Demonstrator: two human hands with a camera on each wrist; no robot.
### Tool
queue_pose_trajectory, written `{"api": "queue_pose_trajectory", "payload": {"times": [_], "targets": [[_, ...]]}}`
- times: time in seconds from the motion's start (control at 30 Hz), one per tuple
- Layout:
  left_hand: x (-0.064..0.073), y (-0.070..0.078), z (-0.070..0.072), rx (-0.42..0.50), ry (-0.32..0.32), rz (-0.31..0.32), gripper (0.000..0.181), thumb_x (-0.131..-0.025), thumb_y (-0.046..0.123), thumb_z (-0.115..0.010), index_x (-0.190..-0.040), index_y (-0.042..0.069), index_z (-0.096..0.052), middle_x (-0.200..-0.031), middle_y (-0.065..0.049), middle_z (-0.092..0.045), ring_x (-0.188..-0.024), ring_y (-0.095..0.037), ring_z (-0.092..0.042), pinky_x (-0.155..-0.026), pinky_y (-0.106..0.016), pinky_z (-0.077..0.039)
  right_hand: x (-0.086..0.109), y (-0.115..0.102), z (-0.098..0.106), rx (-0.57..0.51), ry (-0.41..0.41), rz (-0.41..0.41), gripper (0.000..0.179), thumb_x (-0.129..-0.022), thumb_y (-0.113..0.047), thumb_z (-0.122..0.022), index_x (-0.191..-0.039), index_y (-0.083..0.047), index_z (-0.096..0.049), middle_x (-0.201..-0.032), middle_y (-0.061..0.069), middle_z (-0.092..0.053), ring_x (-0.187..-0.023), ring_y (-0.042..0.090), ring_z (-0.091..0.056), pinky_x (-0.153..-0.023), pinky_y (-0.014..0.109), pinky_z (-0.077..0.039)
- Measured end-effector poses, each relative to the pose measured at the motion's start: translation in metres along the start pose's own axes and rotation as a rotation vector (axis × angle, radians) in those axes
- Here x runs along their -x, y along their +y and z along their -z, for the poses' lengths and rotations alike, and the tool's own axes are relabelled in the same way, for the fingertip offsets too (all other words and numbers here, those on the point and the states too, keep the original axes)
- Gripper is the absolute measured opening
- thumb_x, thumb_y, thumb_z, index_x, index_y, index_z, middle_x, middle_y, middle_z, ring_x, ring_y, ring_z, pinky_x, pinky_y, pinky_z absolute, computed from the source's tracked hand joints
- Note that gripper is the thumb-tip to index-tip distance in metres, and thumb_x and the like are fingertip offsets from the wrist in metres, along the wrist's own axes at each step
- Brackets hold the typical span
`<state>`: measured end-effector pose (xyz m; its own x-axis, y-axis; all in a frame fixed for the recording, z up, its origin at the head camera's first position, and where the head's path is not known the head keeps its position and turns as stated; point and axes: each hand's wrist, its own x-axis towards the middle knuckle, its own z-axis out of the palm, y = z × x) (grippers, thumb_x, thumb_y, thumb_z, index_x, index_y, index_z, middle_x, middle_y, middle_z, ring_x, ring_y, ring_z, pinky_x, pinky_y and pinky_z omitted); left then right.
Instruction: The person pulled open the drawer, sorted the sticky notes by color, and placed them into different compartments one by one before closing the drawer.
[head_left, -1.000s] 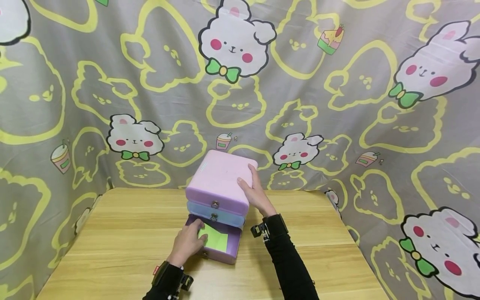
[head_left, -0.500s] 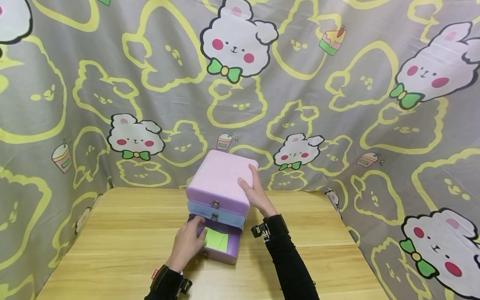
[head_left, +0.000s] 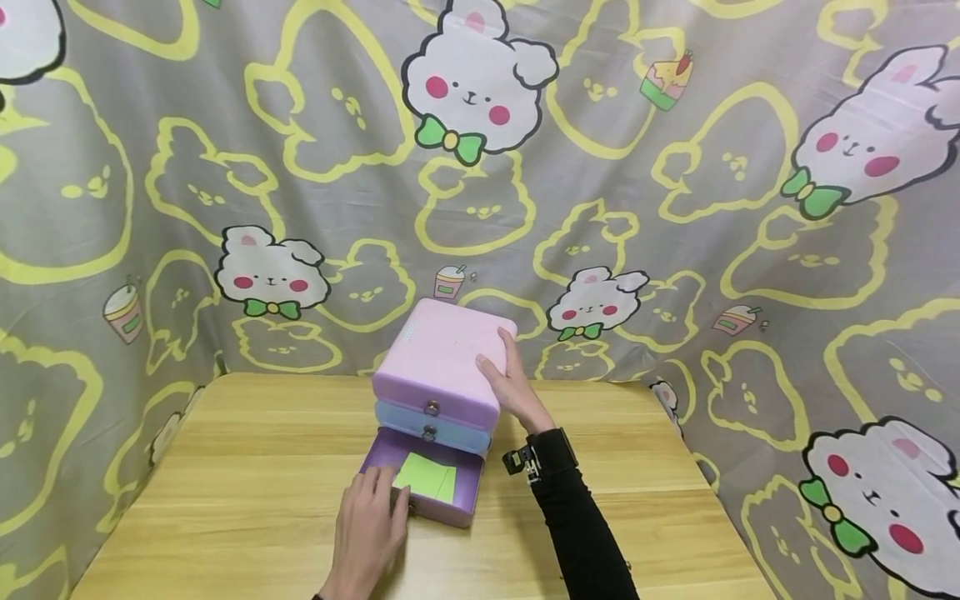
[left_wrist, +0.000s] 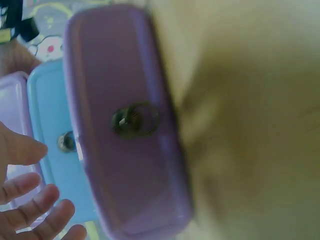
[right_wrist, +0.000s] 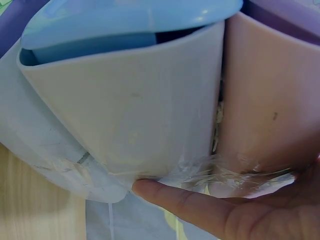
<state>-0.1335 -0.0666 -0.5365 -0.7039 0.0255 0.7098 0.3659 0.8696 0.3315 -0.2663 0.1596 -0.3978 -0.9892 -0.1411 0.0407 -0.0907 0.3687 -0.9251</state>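
Note:
A small three-tier drawer box [head_left: 446, 350] with a pink top stands on the table. Its blue middle drawer [head_left: 405, 423] is closed, and the purple bottom drawer [head_left: 467, 492] is pulled out. Inside that lie bright green paper notes [head_left: 426, 477]. My left hand [head_left: 365, 529] is at the drawer's front left corner, holding nothing; in the left wrist view its fingers [left_wrist: 35, 205] are spread beside the drawer front [left_wrist: 115, 185] with its metal ring pull [left_wrist: 129, 121]. My right hand [head_left: 513, 385] holds the box at its right rear, thumb on top, a finger [right_wrist: 175, 197] along the rear edge.
The wooden table [head_left: 277, 467] extends on both sides of the box. A grey curtain [head_left: 360, 200] printed with rabbits hangs behind and around it. Clear tape [right_wrist: 245, 175] shows along the box's rear edge.
My left hand has left the drawer's inside, let go of the green notes and moved back toward me to the drawer's front. The notes lie in the drawer. My right hand has stayed put.

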Motion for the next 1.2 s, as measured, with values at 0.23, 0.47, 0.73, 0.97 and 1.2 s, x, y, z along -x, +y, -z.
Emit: {"api": "queue_pose_trajectory", "payload": {"times": [0.23,0.47,0.73,0.97,1.2], "targets": [[0.031,-0.001,0.004,-0.086,-0.052,0.002,0.037,-0.072,0.035,-0.086,-0.077,0.013,-0.057,-0.068,0.004,-0.053,-0.061,-0.015,-0.05,-0.056,-0.025,-0.034,0.0,0.001,0.0,0.003,-0.012,-0.007,0.076,-0.106,-0.034,-0.051,-0.165,-0.02,-0.006,-0.173,0.016,0.002,-0.16,0.037,-0.005,-0.126,0.063,-0.01],[0.038,-0.003,0.002,-0.09,-0.186,0.084,0.039,-0.073,0.04,-0.087,-0.077,0.013,-0.059,-0.065,0.004,-0.059,-0.057,-0.015,-0.052,-0.055,-0.03,-0.042,0.0,-0.001,0.0,0.02,-0.012,0.004,0.076,-0.106,-0.033,-0.051,-0.164,-0.017,-0.006,-0.173,0.016,0.001,-0.16,0.036,-0.005,-0.127,0.063,-0.011],[0.029,0.001,-0.001,-0.073,-0.327,0.155,0.028,-0.08,0.027,-0.084,-0.086,0.008,-0.065,-0.076,-0.007,-0.068,-0.064,-0.025,-0.062,-0.059,-0.042,-0.052,-0.017,0.026,-0.003,0.027,0.006,0.004,0.077,-0.105,-0.042,-0.051,-0.164,-0.025,-0.005,-0.173,0.011,0.003,-0.16,0.033,-0.002,-0.127,0.061,-0.008],[0.019,0.009,-0.004,-0.06,-0.384,0.174,0.024,-0.084,0.024,-0.081,-0.087,0.005,-0.065,-0.079,-0.007,-0.064,-0.066,-0.024,-0.061,-0.058,-0.041,-0.051,-0.02,0.038,-0.007,0.011,0.042,0.041,0.075,-0.103,-0.048,-0.051,-0.162,-0.036,-0.008,-0.174,0.006,0.0,-0.161,0.03,-0.004,-0.127,0.062,-0.009],[0.013,0.008,-0.005,-0.086,-0.394,0.148,0.022,-0.087,0.022,-0.077,-0.083,0.006,-0.064,-0.076,-0.006,-0.059,-0.065,-0.024,-0.06,-0.056,-0.04,-0.05,-0.02,0.037,-0.007,0.014,0.052,0.037,0.074,-0.102,-0.051,-0.051,-0.162,-0.038,-0.009,-0.174,0.005,-0.001,-0.161,0.031,-0.006,-0.127,0.063,-0.01]]}}
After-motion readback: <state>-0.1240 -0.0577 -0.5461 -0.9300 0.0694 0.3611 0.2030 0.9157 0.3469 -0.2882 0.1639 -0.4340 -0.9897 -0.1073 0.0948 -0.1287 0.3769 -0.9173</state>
